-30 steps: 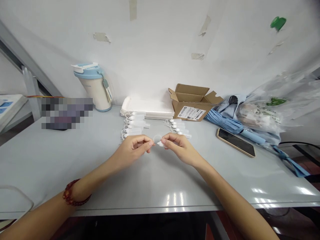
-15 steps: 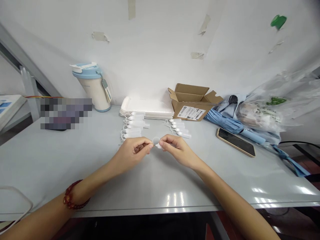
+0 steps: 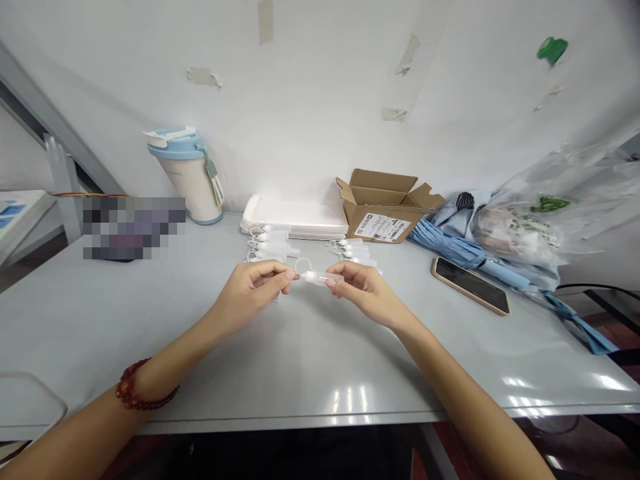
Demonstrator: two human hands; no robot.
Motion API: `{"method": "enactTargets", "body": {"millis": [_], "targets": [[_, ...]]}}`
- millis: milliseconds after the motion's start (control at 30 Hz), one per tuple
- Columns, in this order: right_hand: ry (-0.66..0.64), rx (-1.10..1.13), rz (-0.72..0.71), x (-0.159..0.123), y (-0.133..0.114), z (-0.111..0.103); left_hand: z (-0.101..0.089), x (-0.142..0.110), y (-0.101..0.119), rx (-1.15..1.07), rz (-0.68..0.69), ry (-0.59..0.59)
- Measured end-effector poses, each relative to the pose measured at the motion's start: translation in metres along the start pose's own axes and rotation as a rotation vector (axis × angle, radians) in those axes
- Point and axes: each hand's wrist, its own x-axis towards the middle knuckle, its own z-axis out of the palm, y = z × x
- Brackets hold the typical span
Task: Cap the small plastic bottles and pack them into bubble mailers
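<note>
Small bottle [image 3: 319, 278] held roughly level above the bench [image 3: 345, 373], near mid-width, nozzle toward the left. Right hand [image 3: 367, 293]: thumb and fingers pinching the translucent body. Left hand [image 3: 253, 290]: fingertips pressed together at the nozzle end, pinching where the bottle's thin white loop comes down; exact part gripped too small to tell.

Far side of the hands: two rows of similar bottles, left row [image 3: 274, 248] just beyond and partly hidden by the left hand, right row [image 3: 356, 251] close behind the right. Behind these, white stack [image 3: 300, 217], its right end beside the open carton [image 3: 379, 217]; wall [image 3: 300, 100] bounds the back.

Right side: phone [image 3: 471, 287] well apart from the right hand; umbrella [image 3: 463, 250] beyond it, plastic bag [image 3: 525, 227] behind. Left side: tumbler [image 3: 185, 183] at the back, pixelated item near the left edge.

Room: widest stretch of grey bench top lies between the forearms, from hands to front edge; another strip runs outside the left forearm. Forearms cross the front edge. White cable [image 3: 47, 387] at front left corner.
</note>
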Motion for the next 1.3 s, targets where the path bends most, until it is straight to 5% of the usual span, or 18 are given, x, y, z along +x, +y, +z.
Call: {"method": "enactTargets", "body": {"millis": [1300], "targets": [[0.099,-0.071,-0.059,-0.004,-0.001,0.013,0.005,-0.001,-0.006,-0.072,-0.077,-0.043]]}}
